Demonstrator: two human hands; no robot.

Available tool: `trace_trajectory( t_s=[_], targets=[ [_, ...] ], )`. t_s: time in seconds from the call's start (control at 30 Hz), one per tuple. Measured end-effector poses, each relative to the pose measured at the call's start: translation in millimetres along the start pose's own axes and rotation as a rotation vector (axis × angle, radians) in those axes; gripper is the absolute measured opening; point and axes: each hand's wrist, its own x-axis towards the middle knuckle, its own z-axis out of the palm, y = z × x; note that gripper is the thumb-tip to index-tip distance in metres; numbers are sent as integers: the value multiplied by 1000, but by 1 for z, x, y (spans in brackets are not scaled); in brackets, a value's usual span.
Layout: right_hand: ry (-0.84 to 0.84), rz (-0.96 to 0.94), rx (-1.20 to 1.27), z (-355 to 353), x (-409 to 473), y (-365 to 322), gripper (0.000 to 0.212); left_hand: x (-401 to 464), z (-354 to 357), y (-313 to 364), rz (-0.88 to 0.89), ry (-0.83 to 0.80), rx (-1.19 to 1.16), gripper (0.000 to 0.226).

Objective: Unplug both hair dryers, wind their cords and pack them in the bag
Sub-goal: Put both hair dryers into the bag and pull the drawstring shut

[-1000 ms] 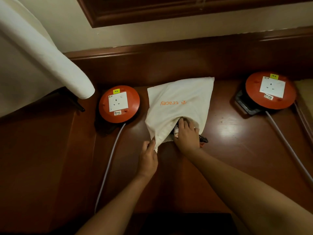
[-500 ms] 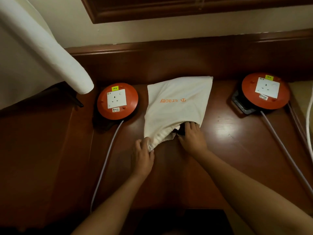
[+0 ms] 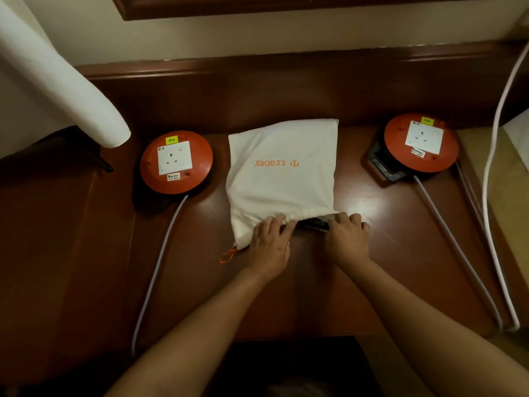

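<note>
Closing stage of packing. Since a second ago my right hand [image 3: 347, 239] has come out of the mouth of the white cloth drawstring bag with orange lettering [image 3: 282, 173], and my left hand [image 3: 270, 245] has moved from the bag's left corner to the hem. The bag, bunched a moment ago, now lies flatter and squarer on the dark polished wooden surface [image 3: 372, 282]. I judge that the contents are in and that drawing the mouth closed is what remains.

Both hands sit at the near hem, just apart. My left fingers [image 3: 276, 222] curl over the gathered hem and pinch the cloth; my right fingers [image 3: 342, 220] curl onto the hem's right end and hold it. Between my hands a dark object [image 3: 315, 224] shows in the mouth; I take it for part of a hair dryer or its cord, but it is too small to tell. No dryer lies outside the bag.

Just left of my left hand, an orange drawstring [image 3: 227, 256] trails from the bag's corner. Beyond and to the left of my hands stands a round orange cord reel with a white socket [image 3: 176, 161], and beyond to the right a second orange reel [image 3: 420, 141]; both sockets have nothing plugged in.
</note>
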Motion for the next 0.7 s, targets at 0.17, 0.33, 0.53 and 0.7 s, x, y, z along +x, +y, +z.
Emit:
trace_trajectory(
  t_s=[0.17,0.33,0.53,0.7],
  targets=[
    [-71,146,57,15,-16,22,20,9,0,-4,13,10,133,71],
    [-50,325,652,16,-12,19,43,38,-4,-2,-21,-133,200,71],
    [-107,311,602,25,3,20,19,61,1,-8,18,-172,290,63],
    [-65,227,498,24,-11,38,14,59,9,-7,44,-63,232,60]
  ],
)
